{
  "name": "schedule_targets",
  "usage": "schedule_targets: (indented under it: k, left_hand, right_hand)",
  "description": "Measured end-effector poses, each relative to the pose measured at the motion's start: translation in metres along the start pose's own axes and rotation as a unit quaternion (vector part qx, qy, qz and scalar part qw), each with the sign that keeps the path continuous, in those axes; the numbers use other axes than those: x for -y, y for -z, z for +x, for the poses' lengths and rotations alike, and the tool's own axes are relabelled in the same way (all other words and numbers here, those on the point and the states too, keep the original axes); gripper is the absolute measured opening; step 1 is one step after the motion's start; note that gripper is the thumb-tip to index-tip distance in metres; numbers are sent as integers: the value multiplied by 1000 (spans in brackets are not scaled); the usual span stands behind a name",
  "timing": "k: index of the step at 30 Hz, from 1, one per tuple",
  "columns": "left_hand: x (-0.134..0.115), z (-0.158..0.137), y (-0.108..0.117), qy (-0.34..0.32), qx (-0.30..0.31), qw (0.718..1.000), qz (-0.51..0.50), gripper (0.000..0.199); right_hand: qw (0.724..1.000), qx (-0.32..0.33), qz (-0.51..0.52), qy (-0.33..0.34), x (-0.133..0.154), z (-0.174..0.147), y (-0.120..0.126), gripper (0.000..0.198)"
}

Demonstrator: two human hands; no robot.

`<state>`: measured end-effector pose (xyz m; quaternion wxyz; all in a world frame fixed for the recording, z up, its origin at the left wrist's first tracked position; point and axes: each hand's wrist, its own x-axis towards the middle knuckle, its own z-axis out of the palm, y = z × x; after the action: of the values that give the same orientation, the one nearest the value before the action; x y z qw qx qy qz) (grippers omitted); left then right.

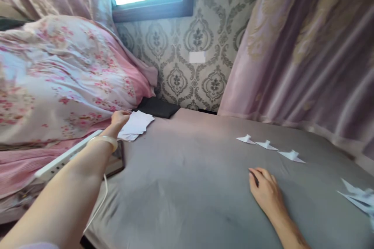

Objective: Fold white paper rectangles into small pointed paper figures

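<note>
My left hand [119,117] reaches far forward, its fingers stretched over the upper left edge of a loose stack of white paper sheets [137,123]. No sheet looks lifted, and part of the fingertips is hard to make out. My right hand [266,190] rests loosely closed on the grey sheet-covered surface [187,171], thumb and forefinger curled together around a small dark gap. I see nothing held in it. Beyond it, three small folded white paper shapes [267,145] stand in a slanting row. More folded white paper pieces [358,195] lie at the right edge.
A dark device with a glossy screen [117,159] lies beneath my left wrist, beside a white power strip [48,168] and a white cable [102,202]. Behind the stack is a black flat item [158,107]. Floral bedding [67,74] rises left; a pink curtain [280,58] hangs right.
</note>
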<state>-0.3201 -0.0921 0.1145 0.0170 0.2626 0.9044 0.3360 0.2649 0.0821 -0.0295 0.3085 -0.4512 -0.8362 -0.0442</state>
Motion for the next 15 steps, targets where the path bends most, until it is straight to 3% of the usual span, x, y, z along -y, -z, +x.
schedule_targets:
  k: [4,11,15]
  left_hand:
    - [3,5,-3,19,47,998,49,35]
    - [4,9,-33,22,111,987,114,35]
    - [4,5,-51,27,100,984,142,64]
  right_hand:
    - [1000,-7,-6,11,-6,1,-8,39]
    - [1000,-13,-11,11,-10,3,-11,41]
    - [1000,-7,-6,8,-11,3,-11,41]
